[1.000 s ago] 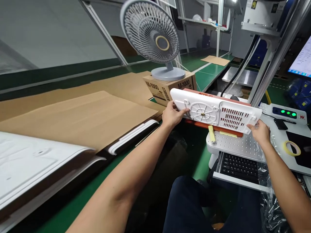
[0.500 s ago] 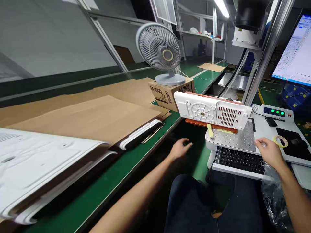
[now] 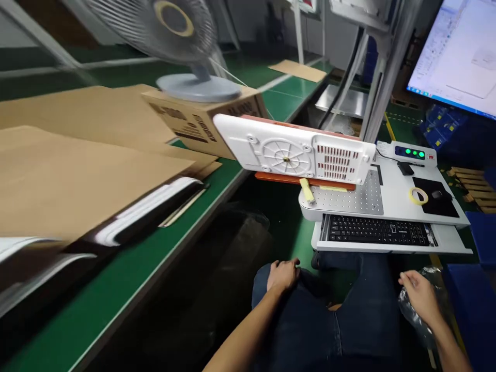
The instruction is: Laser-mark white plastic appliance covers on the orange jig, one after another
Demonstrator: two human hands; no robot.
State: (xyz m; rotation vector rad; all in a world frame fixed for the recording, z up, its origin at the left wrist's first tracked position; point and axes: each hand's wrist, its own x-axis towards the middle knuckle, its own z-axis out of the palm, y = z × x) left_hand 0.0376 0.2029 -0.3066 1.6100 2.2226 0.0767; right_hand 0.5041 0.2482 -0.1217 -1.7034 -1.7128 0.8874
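Note:
My left hand (image 3: 283, 275) rests on the knee of my dark trousers, fingers loosely bent over it. A small dark spot shows at its fingertips, too blurred to name. Low on the right, beside my thigh, my right hand (image 3: 420, 297) has its thumb and fingertips together; what they pinch, if anything, I cannot make out. Crumpled clear plastic (image 3: 406, 310) lies right behind that hand. Ahead, a white plastic base plate (image 3: 289, 155) with a round ribbed hub and slotted vents leans upright on an orange-red holder (image 3: 279, 180). Below it sits a yellow clip-like piece (image 3: 307, 190).
A perforated metal plate (image 3: 364, 199) tops the white machine table, above a keyboard (image 3: 372, 230). Yellow tape (image 3: 418, 196) lies at right. Left, a green bench (image 3: 127, 289) bears cardboard sheets (image 3: 77, 175), white panels and a fan (image 3: 197, 85) on a carton (image 3: 182, 124). A monitor (image 3: 457, 57) hangs right.
My left hand has dropped from the bench side onto my knee. My right hand has left the machine table's edge and come down beside my thigh. The view has turned right and downward.

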